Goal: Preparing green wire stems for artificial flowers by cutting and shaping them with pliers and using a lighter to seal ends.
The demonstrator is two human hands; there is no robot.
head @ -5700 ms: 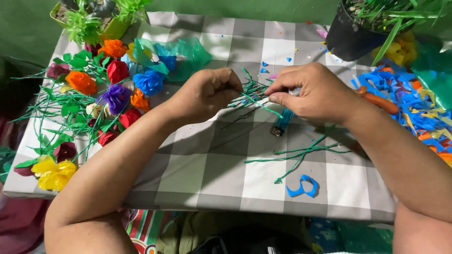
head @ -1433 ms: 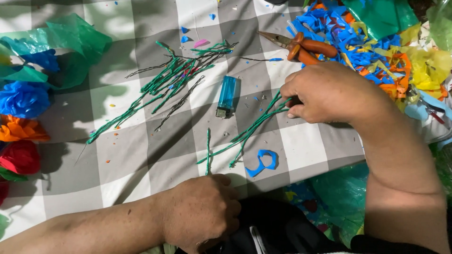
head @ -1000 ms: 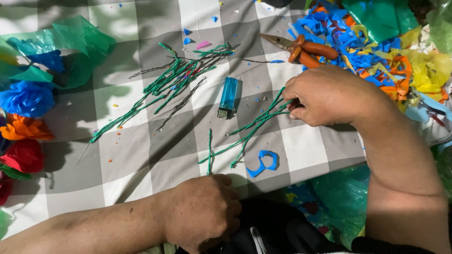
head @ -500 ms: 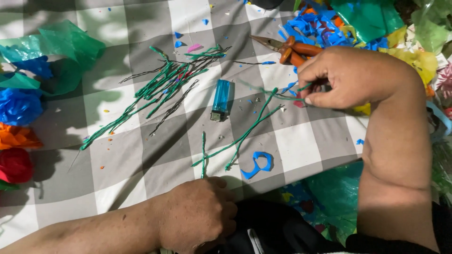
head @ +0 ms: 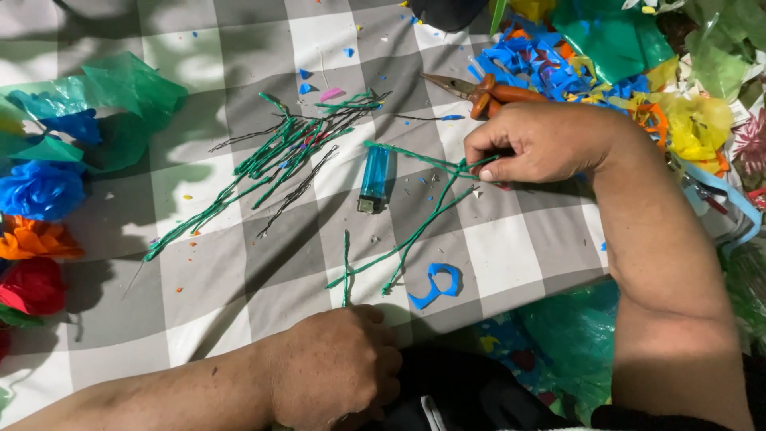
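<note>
Pinching green stems (head: 435,203) near the table's (head: 511,247) far edge, the right hand (head: 542,144) is nearly closed. The left hand (head: 335,371) is fisted at the near edge, contents hidden. Loosely gripped, stems could snag the lighter (head: 373,177).

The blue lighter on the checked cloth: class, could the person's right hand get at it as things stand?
Probably yes. The blue lighter lies uncovered just beside the right hand; only thin green stems lie between them, though that hand is pinching some stems.

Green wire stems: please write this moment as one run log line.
right hand: pinching green wire stems | left hand: fist at table edge | lighter: between
</note>
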